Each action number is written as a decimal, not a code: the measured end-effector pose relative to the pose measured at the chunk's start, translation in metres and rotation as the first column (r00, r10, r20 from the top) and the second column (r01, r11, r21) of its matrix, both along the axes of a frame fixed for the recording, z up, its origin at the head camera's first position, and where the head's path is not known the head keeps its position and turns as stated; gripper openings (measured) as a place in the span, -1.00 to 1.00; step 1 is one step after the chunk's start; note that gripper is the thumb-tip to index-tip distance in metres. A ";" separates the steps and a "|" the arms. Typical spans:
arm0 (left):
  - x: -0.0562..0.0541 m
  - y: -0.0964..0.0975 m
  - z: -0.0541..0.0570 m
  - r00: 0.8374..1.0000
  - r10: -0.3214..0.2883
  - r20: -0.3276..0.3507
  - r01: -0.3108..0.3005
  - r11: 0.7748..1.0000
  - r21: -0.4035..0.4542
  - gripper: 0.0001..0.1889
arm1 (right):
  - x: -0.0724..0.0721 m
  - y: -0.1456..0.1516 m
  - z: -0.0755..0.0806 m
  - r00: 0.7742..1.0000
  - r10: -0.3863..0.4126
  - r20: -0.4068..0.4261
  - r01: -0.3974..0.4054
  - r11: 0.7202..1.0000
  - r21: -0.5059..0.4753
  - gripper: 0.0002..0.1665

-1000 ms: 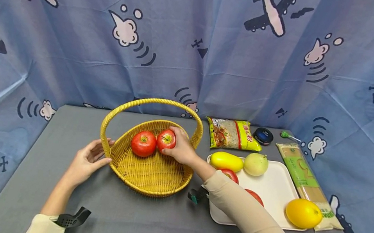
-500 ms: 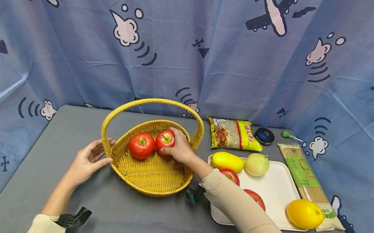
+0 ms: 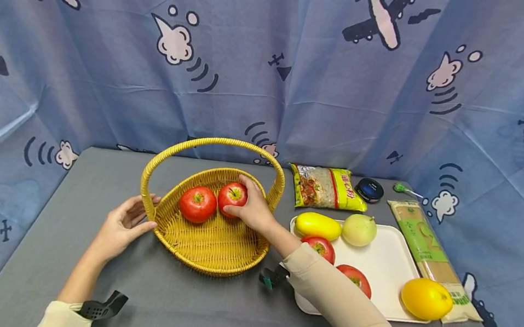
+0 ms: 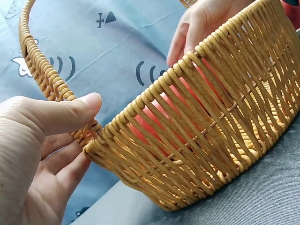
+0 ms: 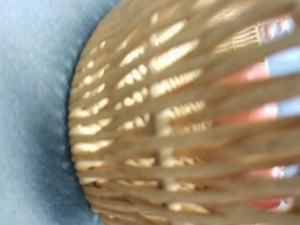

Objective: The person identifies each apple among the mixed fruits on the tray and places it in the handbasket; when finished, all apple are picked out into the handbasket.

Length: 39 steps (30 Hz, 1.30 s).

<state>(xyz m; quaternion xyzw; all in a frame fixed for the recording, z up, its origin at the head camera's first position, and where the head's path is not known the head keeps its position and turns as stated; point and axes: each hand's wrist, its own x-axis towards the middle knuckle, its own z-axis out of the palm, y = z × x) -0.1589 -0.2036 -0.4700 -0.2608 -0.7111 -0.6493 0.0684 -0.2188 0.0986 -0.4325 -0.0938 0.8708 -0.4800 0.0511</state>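
Observation:
A yellow wicker basket (image 3: 211, 245) with a tall arched handle stands at the middle of the table. My left hand (image 3: 118, 225) pinches it where the handle meets the left rim; in the left wrist view the thumb (image 4: 70, 112) lies over the inner side, fingers behind. Inside, toward the back, one red apple (image 3: 197, 204) rests at the left. Beside it is a second red apple (image 3: 231, 197), which my right hand (image 3: 253, 206) grips from the right, thumb in front. The right wrist view is filled by the basket's wicker wall (image 5: 164, 131), which hides that hand.
Right of the basket, a white tray (image 3: 386, 257) carries a yellow mango-like fruit (image 3: 317, 226), a pale green pear (image 3: 359, 230), two red apples partly behind the right sleeve, and an orange-yellow fruit (image 3: 426, 299). Behind are a food packet (image 3: 328, 189) and a round black container (image 3: 369, 190); noodles (image 3: 429, 252) lie right.
The left apple in the basket has shifted slightly left and toward the front. The right hand stays on its apple, barely moved; the left hand keeps its place on the basket.

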 end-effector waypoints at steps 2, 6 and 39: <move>0.000 0.000 0.000 1.000 0.001 0.001 -0.001 1.000 0.000 -0.45 | 0.005 0.001 0.003 1.000 0.015 -0.011 -0.015 0.999 -0.031 0.00; 0.001 0.000 0.000 1.000 0.005 0.004 -0.005 1.000 -0.003 -0.45 | 0.017 0.006 0.010 0.997 0.055 -0.049 -0.059 0.994 -0.094 -0.01; 0.000 0.000 0.000 1.000 0.015 0.000 -0.015 1.000 -0.003 -0.45 | 0.149 0.167 0.025 0.966 -0.096 -0.242 0.056 0.984 -0.169 -0.03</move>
